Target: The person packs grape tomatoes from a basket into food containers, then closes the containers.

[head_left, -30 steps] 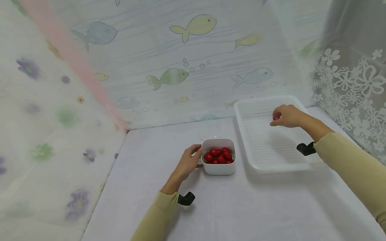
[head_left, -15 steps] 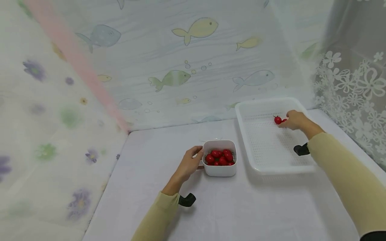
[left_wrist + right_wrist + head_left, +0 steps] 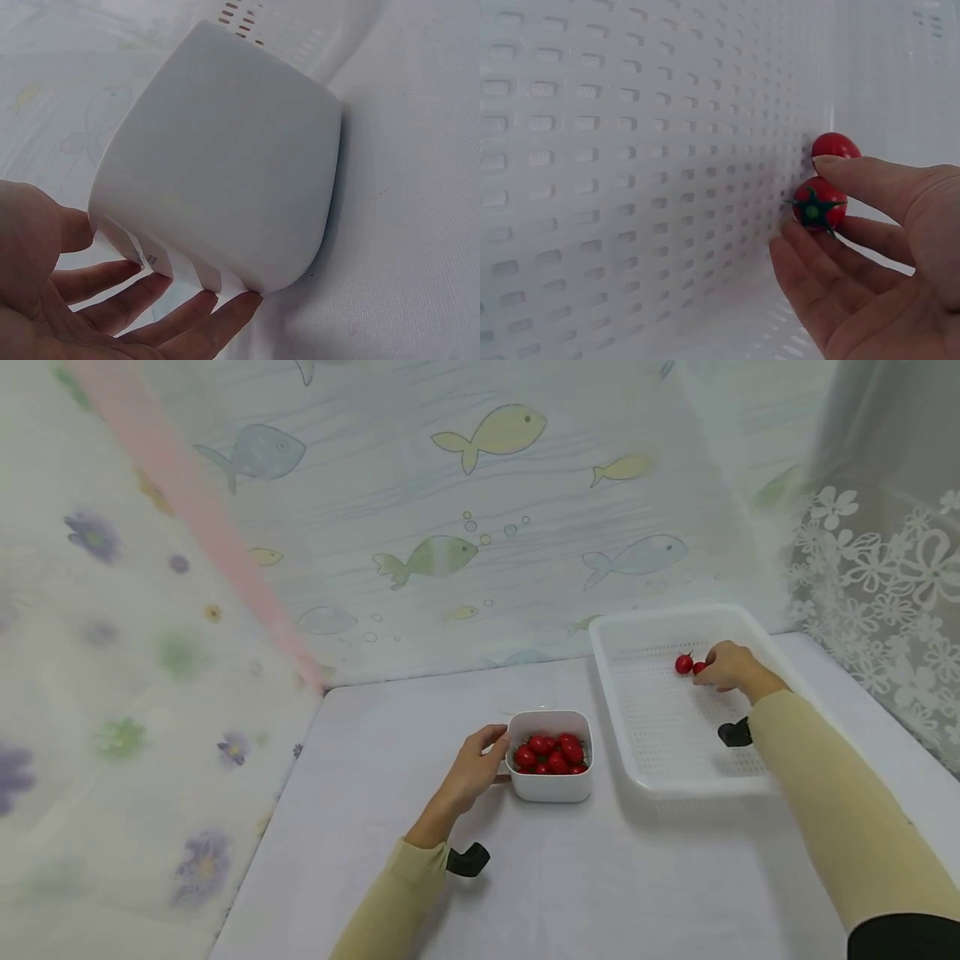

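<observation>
Since the earlier frames the right hand [image 3: 726,665] has come down from above the perforated white tray [image 3: 750,777] to its floor, and two cherry tomatoes now lie there where a second ago only one showed, half hidden in the fingers; the left hand [image 3: 471,770] has stayed at the white bowl [image 3: 551,787].

In the head view the right hand sits at the tray's far end, toward one o'clock from the bowl; the first tomato [image 3: 683,664] lies free on the tray floor at nine o'clock of the hand, and the second tomato [image 3: 699,667] lies against the fingertips. The right wrist view shows that second tomato [image 3: 819,204], green stalk toward the camera, between the thumb above and the fingers [image 3: 810,277] below; the fingers are only loosely bent, and whether they still pinch it or merely touch it I cannot tell; the other tomato [image 3: 835,145] lies just beyond it, touching or nearly so.

The left hand lies at nine o'clock of the bowl, its thumb near the rim; in the left wrist view its fingers [image 3: 150,315] are spread and almost straight under and beside the bowl's [image 3: 225,172] wall, touching it without closing round it. The bowl holds a heap of cherry tomatoes [image 3: 551,753] and stands on the white tablecloth [image 3: 585,893], just beside the tray's near left corner; fish-patterned sheeting [image 3: 480,485] hangs behind at twelve o'clock.
</observation>
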Available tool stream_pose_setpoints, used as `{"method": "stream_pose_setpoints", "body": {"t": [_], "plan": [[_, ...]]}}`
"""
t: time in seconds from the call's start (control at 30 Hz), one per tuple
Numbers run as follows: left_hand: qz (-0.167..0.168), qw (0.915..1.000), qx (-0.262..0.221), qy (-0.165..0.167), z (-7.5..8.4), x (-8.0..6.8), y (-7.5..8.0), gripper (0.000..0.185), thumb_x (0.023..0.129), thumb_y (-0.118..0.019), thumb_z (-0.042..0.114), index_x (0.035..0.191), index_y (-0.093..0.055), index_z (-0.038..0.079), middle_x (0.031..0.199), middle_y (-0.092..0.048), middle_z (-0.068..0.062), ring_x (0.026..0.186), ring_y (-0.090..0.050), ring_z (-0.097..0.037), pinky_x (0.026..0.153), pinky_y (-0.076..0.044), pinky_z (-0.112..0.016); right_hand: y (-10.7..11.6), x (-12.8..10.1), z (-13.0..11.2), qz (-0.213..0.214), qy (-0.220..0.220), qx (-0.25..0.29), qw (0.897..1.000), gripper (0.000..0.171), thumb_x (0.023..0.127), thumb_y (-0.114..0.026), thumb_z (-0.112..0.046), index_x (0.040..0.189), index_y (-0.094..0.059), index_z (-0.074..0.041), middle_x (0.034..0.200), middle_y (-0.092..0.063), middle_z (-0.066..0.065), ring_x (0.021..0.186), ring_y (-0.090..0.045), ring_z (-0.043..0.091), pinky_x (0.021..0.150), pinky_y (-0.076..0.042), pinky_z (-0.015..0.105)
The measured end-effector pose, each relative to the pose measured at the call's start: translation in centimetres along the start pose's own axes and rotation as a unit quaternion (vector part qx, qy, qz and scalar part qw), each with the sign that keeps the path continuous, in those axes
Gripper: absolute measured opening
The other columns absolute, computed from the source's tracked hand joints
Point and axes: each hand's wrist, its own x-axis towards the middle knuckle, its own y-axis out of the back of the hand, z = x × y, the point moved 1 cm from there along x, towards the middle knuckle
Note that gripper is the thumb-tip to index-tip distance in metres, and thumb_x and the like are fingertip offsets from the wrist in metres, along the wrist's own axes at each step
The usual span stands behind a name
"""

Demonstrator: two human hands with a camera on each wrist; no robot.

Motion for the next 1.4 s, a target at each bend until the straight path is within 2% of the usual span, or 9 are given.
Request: {"method": "stream_pose_setpoints", "body": {"t": [0.23,0.4,0.6,0.87,1.17,1.27,1.4], "plan": [[0.004,1.0,0.005,0.004,0.2,-0.1,-0.1,0.044,0.11,-0.049,0.027,0.147,-0.05,0.003,0.156,-0.043,-0.019,0.134,-0.053,-0.04,0.086,-0.063,-0.042,-0.4,0.1,0.0,0.019,0.0,0.022,1.0,0.047,0.093,-0.069,-0.013,0.121,-0.052,0.02,0.11,-0.054,0.033,0.085,-0.065,0.034,0.073,-0.061,0.038],[0.005,0.9999,0.011,0.006,0.1,-0.1,-0.2,0.044,0.11,-0.048,0.027,0.147,-0.05,0.004,0.157,-0.042,-0.019,0.134,-0.053,-0.04,0.087,-0.063,-0.043,-0.6,0.4,0.4,0.023,0.005,0.027,0.999,0.046,0.091,-0.072,-0.013,0.119,-0.054,0.019,0.106,-0.056,0.031,0.081,-0.067,0.031,0.068,-0.061,0.032],[0.007,0.9999,0.012,0.005,0.0,-0.2,-0.1,0.044,0.11,-0.048,0.027,0.147,-0.05,0.003,0.157,-0.041,-0.019,0.134,-0.053,-0.04,0.088,-0.062,-0.044,-0.7,0.5,0.5,0.015,0.007,0.017,1.0,0.047,0.091,-0.073,-0.013,0.118,-0.054,0.021,0.102,-0.059,0.029,0.083,-0.066,0.032,0.07,-0.062,0.035],[0.004,0.9999,0.013,0.004,0.0,-0.1,-0.1,0.044,0.11,-0.048,0.027,0.147,-0.05,0.003,0.157,-0.042,-0.019,0.134,-0.053,-0.04,0.087,-0.063,-0.043,-0.4,0.3,0.2,-0.016,0.007,0.009,1.0,0.043,0.09,-0.075,-0.014,0.112,-0.056,0.018,0.091,-0.062,0.021,0.078,-0.063,0.024,0.068,-0.061,0.033],[0.004,1.0,0.008,-0.002,0.4,-0.4,-0.2,0.042,0.11,-0.048,0.025,0.146,-0.051,0.003,0.156,-0.043,-0.019,0.133,-0.053,-0.04,0.087,-0.062,-0.045,0.7,-0.3,-0.1,-0.024,0.03,0.017,0.999,0.041,0.091,-0.075,-0.012,0.111,-0.055,0.017,0.089,-0.065,0.021,0.075,-0.068,0.024,0.074,-0.063,0.039],[0.004,0.9999,0.009,-0.004,0.5,-0.4,-0.3,0.043,0.11,-0.048,0.025,0.146,-0.05,0.002,0.156,-0.043,-0.02,0.133,-0.053,-0.041,0.087,-0.063,-0.045,1.2,-0.6,-0.4,-0.017,0.043,0.015,0.999,0.042,0.09,-0.076,-0.014,0.112,-0.055,0.016,0.091,-0.066,0.022,0.078,-0.069,0.028,0.078,-0.062,0.044],[0.003,0.9999,0.01,-0.005,0.4,-0.3,-0.3,0.044,0.11,-0.048,0.025,0.147,-0.05,0.002,0.156,-0.043,-0.02,0.133,-0.052,-0.041,0.087,-0.062,-0.046,1.6,-1.3,-1.2,-0.019,0.053,0.014,0.998,0.044,0.091,-0.076,-0.016,0.114,-0.055,0.015,0.098,-0.065,0.026,0.082,-0.069,0.03,0.08,-0.06,0.046]]}}
